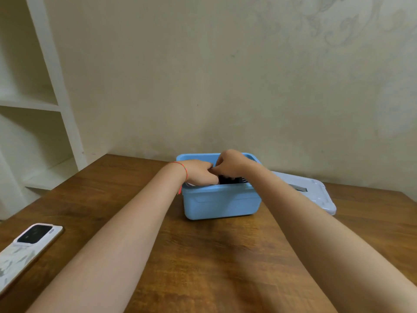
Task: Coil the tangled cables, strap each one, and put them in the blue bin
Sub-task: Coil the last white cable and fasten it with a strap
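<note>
The blue bin (pixel 221 202) stands on the wooden table near the wall. Both my hands reach into its open top. My left hand (pixel 199 171) has its fingers curled down inside the bin, a red thread round its wrist. My right hand (pixel 230 163) is curled beside it, the two touching at the fingertips. Under them a dark bundle of cables (pixel 230 180) shows just above the bin's near rim, with a bit of white cable (pixel 190 184) at the left. What exactly each hand grips is hidden by the fingers and the rim.
The bin's pale blue lid (pixel 316 193) lies flat on the table behind and right of the bin. A phone (pixel 24 249) lies face down at the table's left edge. White shelves (pixel 33 105) stand at the left against the wall.
</note>
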Action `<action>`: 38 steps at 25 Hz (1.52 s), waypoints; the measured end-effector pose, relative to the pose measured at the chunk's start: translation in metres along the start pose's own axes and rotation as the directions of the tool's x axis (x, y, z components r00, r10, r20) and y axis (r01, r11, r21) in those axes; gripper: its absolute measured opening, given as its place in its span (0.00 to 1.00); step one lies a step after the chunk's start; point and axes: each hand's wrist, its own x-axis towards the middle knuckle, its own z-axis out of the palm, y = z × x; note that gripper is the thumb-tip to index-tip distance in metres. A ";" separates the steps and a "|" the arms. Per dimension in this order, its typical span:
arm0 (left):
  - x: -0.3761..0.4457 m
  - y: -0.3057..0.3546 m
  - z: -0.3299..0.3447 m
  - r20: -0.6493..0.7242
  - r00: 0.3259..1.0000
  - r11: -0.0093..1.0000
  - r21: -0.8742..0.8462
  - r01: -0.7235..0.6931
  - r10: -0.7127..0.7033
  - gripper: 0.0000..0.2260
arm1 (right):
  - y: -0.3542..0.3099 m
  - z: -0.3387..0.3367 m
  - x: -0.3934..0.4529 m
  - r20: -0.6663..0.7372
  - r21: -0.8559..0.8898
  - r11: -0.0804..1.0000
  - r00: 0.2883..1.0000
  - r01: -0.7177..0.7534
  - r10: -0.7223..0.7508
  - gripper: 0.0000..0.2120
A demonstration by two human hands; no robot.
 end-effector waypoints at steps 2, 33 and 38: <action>0.002 0.003 0.006 -0.017 1.000 1.000 0.026 -0.012 0.013 0.18 | 0.009 -0.010 -0.005 0.003 0.123 0.992 1.000 -0.008 0.008 0.11; 0.070 0.198 0.132 -0.314 0.906 0.948 -0.049 -0.314 0.284 0.24 | 0.235 -0.002 -0.100 0.138 -0.358 0.892 0.929 -0.277 0.344 0.46; 0.042 0.182 0.108 -0.669 0.660 0.879 -0.021 -0.476 0.342 0.24 | 0.213 -0.026 -0.107 -0.334 -0.053 0.885 0.843 -0.463 0.422 0.45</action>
